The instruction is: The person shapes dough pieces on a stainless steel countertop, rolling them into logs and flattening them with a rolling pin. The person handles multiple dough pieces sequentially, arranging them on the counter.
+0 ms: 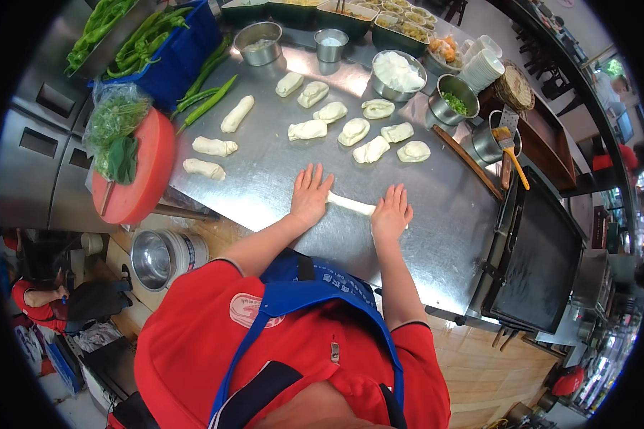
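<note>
A thin strip of dough point(351, 204) lies on the steel worktop point(268, 187) near its front edge. My left hand point(311, 197) rests flat on the strip's left end, fingers pointing away from me. Over its right end lies my right hand point(390, 213), palm down, covering most of that end. Beyond the hands, several folded dough pieces point(354, 132) are grouped at the middle of the worktop. Three dough rolls point(214, 146) lie apart from them on the left, the farthest one point(238, 114) slanting towards the green peppers.
A red round board point(155, 161) with bagged greens point(115, 112) and a blue crate point(177, 59) of peppers stand left. Steel bowls point(399, 94) line the back. A wooden rod point(464, 161), a yellow-handled brush point(515, 161) and a flat griddle point(542, 257) are right. A person sits far left.
</note>
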